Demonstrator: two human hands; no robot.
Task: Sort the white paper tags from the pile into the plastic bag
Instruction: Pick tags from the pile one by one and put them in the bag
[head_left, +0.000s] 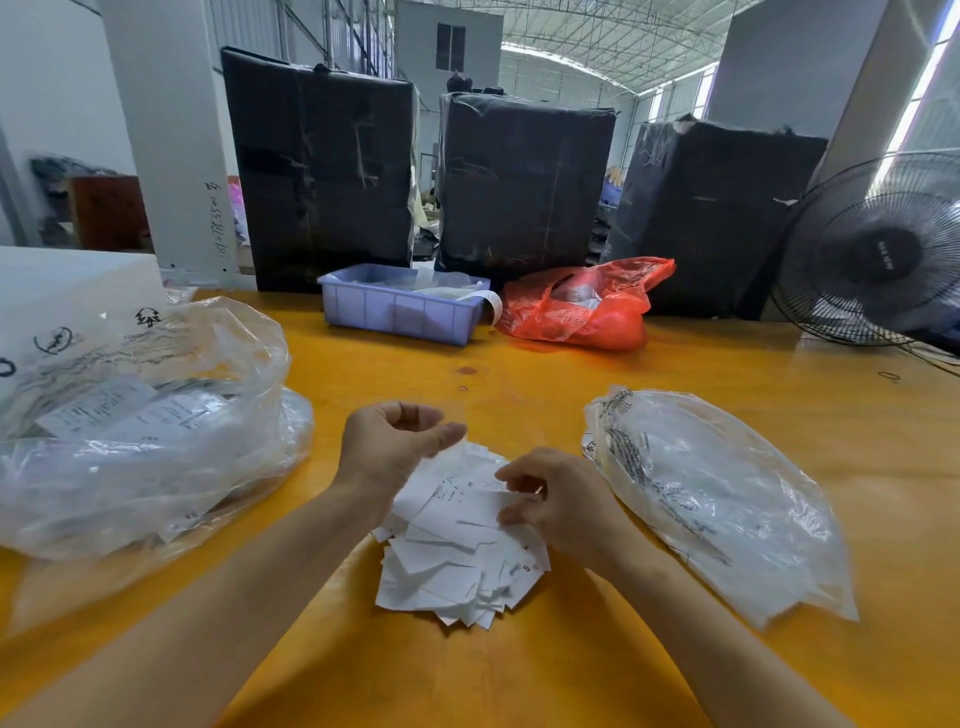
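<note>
A loose pile of white paper tags (457, 561) lies on the yellow table just in front of me. My left hand (395, 441) hovers over the pile's far edge, fingers curled, thumb and fingers apart, and a thin white tag edge touches its fingertips. My right hand (556, 499) rests on the pile's right side and pinches a tag between thumb and fingers. A flat clear plastic bag (727, 499) with black print lies to the right of the pile. A larger crumpled clear bag (145, 431) holding printed tags sits at the left.
At the back of the table (519, 670) stand a lavender plastic bin (400, 312) and a red plastic bag (587, 306). Three black wrapped bales rise behind them. A black fan (883, 254) stands at the right edge. A white box (67, 280) is at the far left.
</note>
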